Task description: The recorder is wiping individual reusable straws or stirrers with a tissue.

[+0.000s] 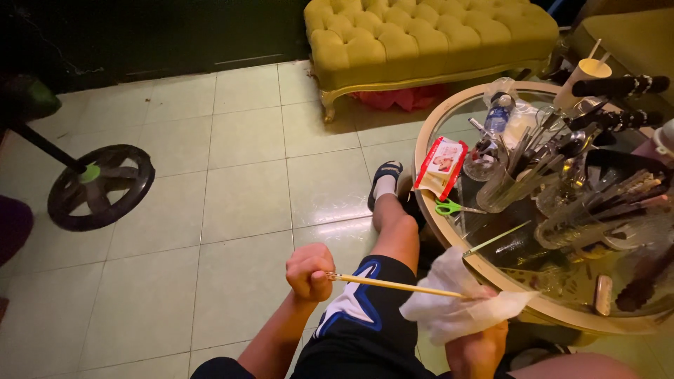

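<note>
Wiping 1 thin yellow stick [393, 285]: left hand [309, 272] fisted round its left end, right hand [479, 349] pinching white tissue [456, 309] round the right; next, probably sliding tissue along.

The thin stick [393, 285] looks like pale, smooth wood with a matt finish, and the white wipe [456, 302] around its far end is soft, crumpled tissue or cloth. The round table [428, 203] has a glossy glass top inside a smooth cream rim. Near its left edge, the wipes packet [441, 167] is shiny plastic film, and the scissors [453, 208] have green plastic handles. The holders [576, 224] further in look like clear glass or plastic. The floor tiles [239, 182] are glazed and reflective. The yellow ottoman [428, 38] is tufted, velvety cloth.
</note>
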